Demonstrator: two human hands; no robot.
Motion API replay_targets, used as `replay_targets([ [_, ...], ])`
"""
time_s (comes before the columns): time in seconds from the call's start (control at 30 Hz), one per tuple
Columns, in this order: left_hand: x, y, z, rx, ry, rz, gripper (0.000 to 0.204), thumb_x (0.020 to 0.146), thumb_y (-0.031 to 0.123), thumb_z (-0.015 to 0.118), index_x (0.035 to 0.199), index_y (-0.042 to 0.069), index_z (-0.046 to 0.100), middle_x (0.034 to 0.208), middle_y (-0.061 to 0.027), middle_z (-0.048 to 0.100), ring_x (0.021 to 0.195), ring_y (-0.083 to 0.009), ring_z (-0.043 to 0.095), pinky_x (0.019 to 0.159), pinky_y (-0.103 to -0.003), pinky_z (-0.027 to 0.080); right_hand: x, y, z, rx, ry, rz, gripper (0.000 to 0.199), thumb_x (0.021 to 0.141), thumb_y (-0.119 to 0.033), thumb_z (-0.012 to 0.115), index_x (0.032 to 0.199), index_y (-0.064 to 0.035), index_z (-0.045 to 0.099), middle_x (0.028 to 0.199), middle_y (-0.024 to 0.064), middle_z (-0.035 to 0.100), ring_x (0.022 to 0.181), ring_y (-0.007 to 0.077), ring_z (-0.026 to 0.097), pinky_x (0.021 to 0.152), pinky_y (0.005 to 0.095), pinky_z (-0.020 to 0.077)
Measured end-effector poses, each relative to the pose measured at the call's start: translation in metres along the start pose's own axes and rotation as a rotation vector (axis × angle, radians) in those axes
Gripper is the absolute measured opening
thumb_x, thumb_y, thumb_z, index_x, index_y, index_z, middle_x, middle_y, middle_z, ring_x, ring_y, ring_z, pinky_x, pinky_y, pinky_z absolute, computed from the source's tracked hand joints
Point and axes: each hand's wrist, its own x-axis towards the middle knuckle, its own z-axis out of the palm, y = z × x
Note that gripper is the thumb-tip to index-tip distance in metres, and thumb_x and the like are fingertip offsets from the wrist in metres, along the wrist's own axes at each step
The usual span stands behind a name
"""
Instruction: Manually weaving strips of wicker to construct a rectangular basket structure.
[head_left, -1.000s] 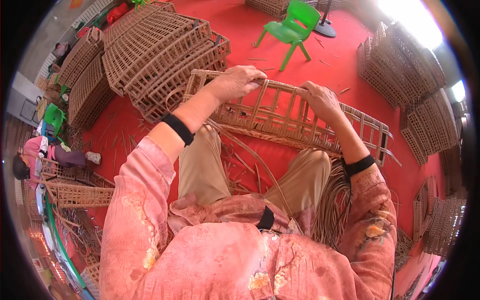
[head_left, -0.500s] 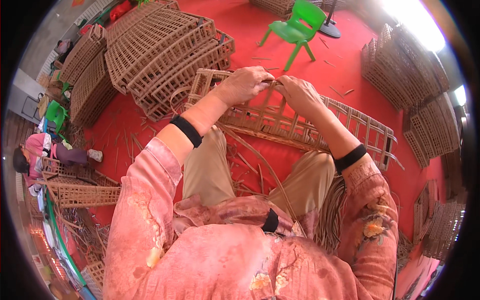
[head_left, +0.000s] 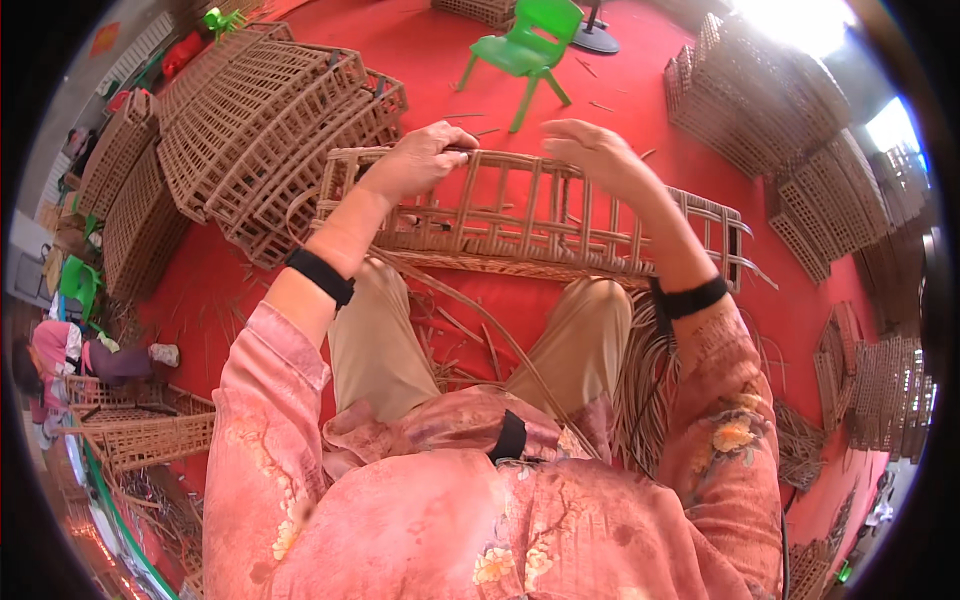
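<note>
Lying across the person's knees on the red floor (head_left: pixel 440 50), the long wicker lattice frame (head_left: pixel 530 225) has bare floor beyond its far edge up to the green chair (head_left: pixel 525 50). Stacked wicker frames (head_left: pixel 260 120) crowd its left end. The left hand (head_left: pixel 420 160) is clenched on the frame's top rail. The right hand (head_left: pixel 590 150) hovers released, fingers spread, just above the rail.

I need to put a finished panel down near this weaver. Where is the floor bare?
Bare red floor lies beyond the rattan frame, between the green chair and the right-hand stacks. Crowded: stacked panels on the left, loose strips between the knees. Left hand grips the frame; right hand hovers over it.
</note>
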Motion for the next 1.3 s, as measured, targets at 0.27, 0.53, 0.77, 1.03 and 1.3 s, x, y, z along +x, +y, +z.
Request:
replay_targets([
  [0.27,0.035,0.057,0.057,0.24,0.091,0.321,0.037,0.09,0.027,0.064,0.123,0.011,0.064,0.117,-0.0108,0.065,0.11,-0.0296,0.062,0.097,-0.046,0.045,-0.062,0.045,-0.051,-0.367,0.035,0.045,0.052,0.085,-0.042,0.068,0.121,-0.0048,0.067,0.107,0.0155,0.071,0.105,0.0318,0.066,0.093,0.0426,0.0484],
  [0.53,0.051,0.079,0.096,0.251,0.007,0.293,0.034,0.09,0.014,0.062,0.124,0.008,0.063,0.112,-0.0139,0.065,0.105,-0.0322,0.064,0.09,-0.043,0.051,-0.055,0.056,-0.035,-0.405,0.114,0.005,0.048,0.084,-0.049,0.066,0.114,-0.0119,0.071,0.1,0.0123,0.072,0.102,0.0299,0.066,0.095,0.0489,0.0441],
  [0.77,0.058,0.068,0.083,0.199,-0.052,0.327,0.03,0.091,0.011,0.063,0.12,0.006,0.066,0.103,-0.0135,0.068,0.098,-0.0296,0.066,0.087,-0.039,0.052,-0.052,0.04,-0.024,-0.508,0.128,0.034,0.042,0.091,-0.048,0.06,0.104,-0.0105,0.072,0.093,0.0095,0.071,0.097,0.0301,0.065,0.088,0.0446,0.0425],
  [1.03,0.06,0.061,0.067,-0.112,-0.156,0.103,0.028,0.091,0.008,0.067,0.118,0.002,0.069,0.107,-0.0079,0.07,0.1,-0.0148,0.065,0.092,-0.031,0.053,-0.042,0.038,-0.009,-0.559,0.244,-0.004,0.048,0.095,-0.054,0.05,0.085,-0.0111,0.07,0.078,0.012,0.069,0.084,0.032,0.067,0.075,0.0467,0.044],
  [1.3,0.055,0.057,0.075,-0.069,-0.102,0.14,0.025,0.09,0.017,0.067,0.113,0.009,0.072,0.101,-0.0098,0.072,0.094,-0.024,0.069,0.086,-0.037,0.053,-0.083,0.061,-0.071,-0.367,0.02,0.0,0.054,0.08,-0.042,0.072,0.122,-0.0074,0.066,0.109,0.0138,0.07,0.103,0.031,0.065,0.091,0.0423,0.0483],
])
